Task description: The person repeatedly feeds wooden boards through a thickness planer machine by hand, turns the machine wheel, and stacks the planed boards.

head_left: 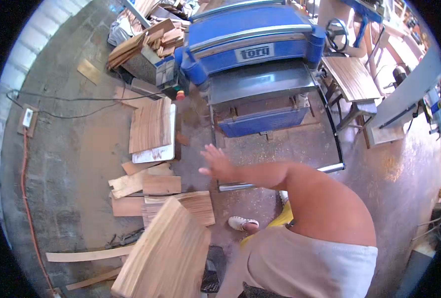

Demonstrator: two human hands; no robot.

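My right hand (218,163) reaches out across the middle of the view with its fingers apart and nothing in it. It is above the floor, in front of the blue thickness planer (253,37) marked "torq", and does not touch the machine. A wooden board (166,253) with streaked grain rises tilted at the lower left, close to the camera. What supports it is hidden, and my left hand does not show. Behind it, another grained board (200,206) lies on the floor among shorter pieces (161,185).
Boards (151,124) lie on a white panel (168,149) at left. A stool (359,109) bearing a board (352,77) stands right of the planer. Black cables (81,99) and an orange cord (25,193) cross the floor. A black crate (213,268) sits beside my leg.
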